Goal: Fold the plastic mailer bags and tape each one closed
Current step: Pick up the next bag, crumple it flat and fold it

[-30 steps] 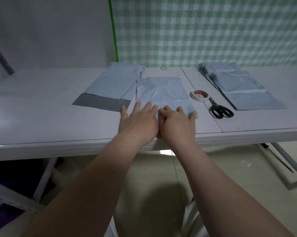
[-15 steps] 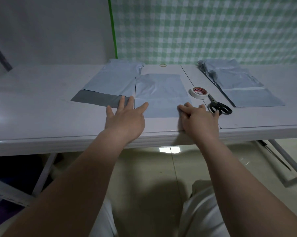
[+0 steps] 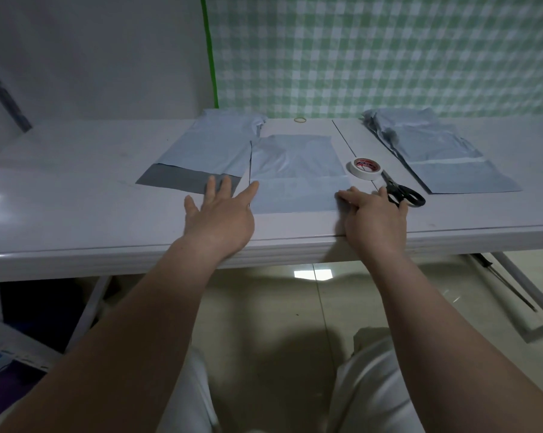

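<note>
Mailer (image 3: 298, 179) on bench (image 3: 76, 198), your left hand (image 3: 220, 220) spread flat at left edge, right hand (image 3: 374, 220) curled at right edge, grip unclear.

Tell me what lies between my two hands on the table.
The mailer bag spans the gap between left hand and right hand, as the head view shows.

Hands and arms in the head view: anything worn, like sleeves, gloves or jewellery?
Left hand and right hand are bare: no gloves, rings or watch visible. Both forearms are uncovered to the frame's edge, no sleeves showing. Light-coloured trousers cover the knees.
</note>
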Motion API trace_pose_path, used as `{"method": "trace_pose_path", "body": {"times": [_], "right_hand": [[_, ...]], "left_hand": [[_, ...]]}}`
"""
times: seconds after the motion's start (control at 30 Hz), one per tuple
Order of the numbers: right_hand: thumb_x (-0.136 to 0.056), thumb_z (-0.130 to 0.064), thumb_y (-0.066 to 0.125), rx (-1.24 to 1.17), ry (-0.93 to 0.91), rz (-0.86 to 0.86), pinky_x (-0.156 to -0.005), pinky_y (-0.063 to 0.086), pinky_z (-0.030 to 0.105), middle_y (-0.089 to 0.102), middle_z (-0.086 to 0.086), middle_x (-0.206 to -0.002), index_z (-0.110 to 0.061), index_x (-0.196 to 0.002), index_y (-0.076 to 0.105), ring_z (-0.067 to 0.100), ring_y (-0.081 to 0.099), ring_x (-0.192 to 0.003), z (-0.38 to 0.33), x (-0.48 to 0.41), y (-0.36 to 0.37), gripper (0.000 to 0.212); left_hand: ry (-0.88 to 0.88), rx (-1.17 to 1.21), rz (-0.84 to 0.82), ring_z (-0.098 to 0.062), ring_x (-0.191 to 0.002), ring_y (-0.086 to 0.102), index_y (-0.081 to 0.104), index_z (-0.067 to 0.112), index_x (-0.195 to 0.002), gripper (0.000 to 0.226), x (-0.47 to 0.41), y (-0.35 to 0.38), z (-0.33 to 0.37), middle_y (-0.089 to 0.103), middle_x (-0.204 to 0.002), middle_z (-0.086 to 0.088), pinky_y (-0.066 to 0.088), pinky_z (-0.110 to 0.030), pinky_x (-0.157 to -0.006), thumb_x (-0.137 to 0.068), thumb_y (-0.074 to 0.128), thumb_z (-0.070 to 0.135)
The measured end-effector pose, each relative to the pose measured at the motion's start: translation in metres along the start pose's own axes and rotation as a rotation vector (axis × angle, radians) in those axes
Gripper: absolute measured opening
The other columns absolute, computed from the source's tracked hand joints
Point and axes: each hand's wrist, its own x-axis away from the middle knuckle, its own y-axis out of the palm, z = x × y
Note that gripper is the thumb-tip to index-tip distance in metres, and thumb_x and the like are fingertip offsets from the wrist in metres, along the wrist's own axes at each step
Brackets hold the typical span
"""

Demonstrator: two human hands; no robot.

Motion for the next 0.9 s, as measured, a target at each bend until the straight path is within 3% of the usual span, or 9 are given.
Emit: {"method": "trace_pose_path", "body": {"times": [0.13,0.23,0.3,0.4,0.47,0.6,0.77,0.9], "right_hand": [[-0.089,-0.003,0.039,0.017,-0.083,0.02,-0.116,0.007,0.047,0.058,0.004,-0.13,-0.024,-0.126,0.057,0.027,0.028,-0.138,-0.002,0.006,-0.004,0.046],[-0.093,-0.021,0.03,-0.039,-0.277,-0.002,-0.115,0.009,0.043,0.043,0.003,-0.146,-0.018,-0.137,0.047,0.028,0.028,-0.14,-0.013,0.019,-0.002,0.047],[-0.083,-0.036,0.014,-0.078,-0.39,-0.024,-0.113,0.016,0.043,0.053,0.001,-0.134,-0.017,-0.128,0.052,0.026,0.039,-0.13,-0.023,0.029,0.002,0.061],[-0.079,-0.038,0.006,-0.115,-0.424,-0.019,-0.106,0.028,0.045,0.058,-0.001,-0.099,-0.015,-0.105,0.057,0.021,0.05,-0.103,-0.026,0.038,0.008,0.062],[-0.082,-0.038,0.006,-0.071,-0.447,0.001,-0.105,0.028,0.041,0.058,-0.003,-0.1,-0.016,-0.105,0.059,0.02,0.049,-0.105,-0.023,0.04,0.01,0.061],[-0.089,-0.032,0.015,-0.016,-0.419,-0.01,-0.109,0.019,0.038,0.059,-0.002,-0.12,-0.018,-0.118,0.059,0.018,0.045,-0.122,-0.022,0.041,0.006,0.054],[-0.09,-0.032,0.015,0.051,-0.398,0.026,-0.108,0.019,0.041,0.058,-0.008,-0.103,-0.021,-0.1,0.059,0.013,0.05,-0.108,-0.016,0.041,0.007,0.047],[-0.099,-0.025,0.028,0.006,-0.332,0.043,-0.114,0.013,0.041,0.061,-0.002,-0.113,-0.018,-0.107,0.064,0.015,0.051,-0.111,-0.008,0.04,-0.001,0.037]], "left_hand": [[0.078,-0.046,0.126,-0.021,-0.147,-0.012,0.005,0.031,-0.151,0.064,0.003,-0.001,0.009,-0.005,-0.16,0.002,-0.004,-0.059,-0.113,-0.095,0.029,0.01],[0.224,-0.02,0.157,-0.017,-0.148,-0.005,0.009,0.023,-0.152,0.057,0.014,0.0,0.032,0.0,-0.161,0.004,-0.003,-0.055,-0.115,-0.099,0.029,0.016],[0.322,0.012,0.13,-0.013,-0.147,0.0,0.013,0.022,-0.151,0.054,0.022,0.005,0.05,0.004,-0.161,0.005,-0.002,-0.051,-0.117,-0.099,0.026,0.021],[0.365,0.037,0.125,-0.01,-0.142,0.019,0.029,0.021,-0.144,0.047,0.027,0.015,0.057,0.025,-0.155,0.002,0.001,-0.05,-0.118,-0.097,0.025,0.02],[0.364,0.022,0.151,-0.007,-0.136,0.029,0.034,0.022,-0.138,0.043,0.029,0.019,0.055,0.036,-0.146,0.005,0.004,-0.05,-0.117,-0.097,0.025,0.022],[0.318,-0.013,0.144,-0.006,-0.144,0.014,0.024,0.025,-0.147,0.047,0.032,0.021,0.053,0.02,-0.156,0.008,0.001,-0.051,-0.117,-0.1,0.02,0.029],[0.273,-0.047,0.124,-0.008,-0.146,0.011,0.022,0.025,-0.149,0.051,0.034,0.015,0.047,0.014,-0.159,0.004,-0.002,-0.052,-0.118,-0.098,0.019,0.031],[0.243,0.001,0.148,-0.008,-0.144,0.019,0.033,0.028,-0.146,0.049,0.035,0.012,0.037,0.021,-0.158,0.006,0.001,-0.048,-0.119,-0.099,0.021,0.029]]}}
